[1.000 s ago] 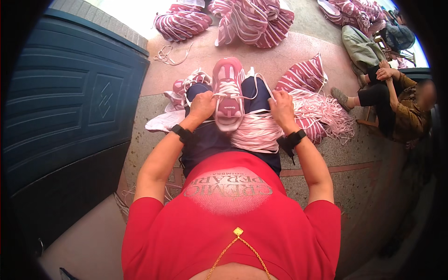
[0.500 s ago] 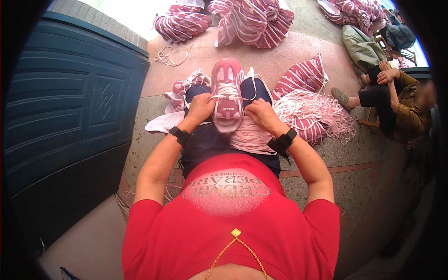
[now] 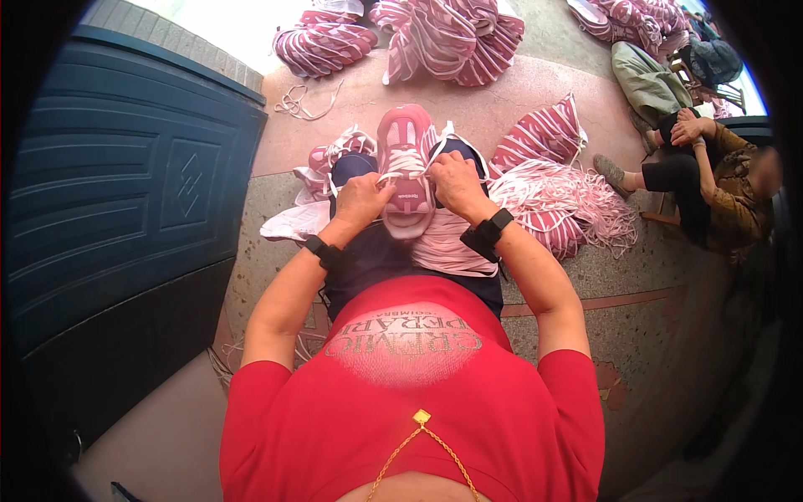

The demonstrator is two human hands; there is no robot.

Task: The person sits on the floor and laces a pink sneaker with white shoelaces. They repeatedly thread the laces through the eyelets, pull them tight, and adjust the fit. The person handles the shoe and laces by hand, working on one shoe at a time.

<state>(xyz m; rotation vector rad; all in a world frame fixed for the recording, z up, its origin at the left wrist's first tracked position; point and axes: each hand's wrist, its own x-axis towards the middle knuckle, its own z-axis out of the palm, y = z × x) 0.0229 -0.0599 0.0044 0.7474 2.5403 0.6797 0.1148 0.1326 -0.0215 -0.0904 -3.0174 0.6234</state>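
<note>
A pink and white sneaker upper (image 3: 407,201) rests between my thighs, toe pointing away from me. White shoelace (image 3: 407,161) crosses its front. My left hand (image 3: 364,199) is closed at the upper's left side, pinching the lace there. On the other side, my right hand (image 3: 457,181) holds the lace between closed fingers, close to the eyelets. A loop of lace rises over my right knee. Beneath my right forearm lies a bundle of pale pink laces (image 3: 452,244) on my lap.
More pink uppers (image 3: 339,149) lie beside my left knee. To the right are a striped stack of uppers (image 3: 539,138) and a heap of loose laces (image 3: 577,201). Larger stacks (image 3: 456,38) stand ahead. A blue door (image 3: 134,159) is at left; a seated person (image 3: 711,180) is at right.
My right hand has moved left and slightly up, from beside the upper to its lace near the eyelets. My left hand has shifted slightly toward the upper.
</note>
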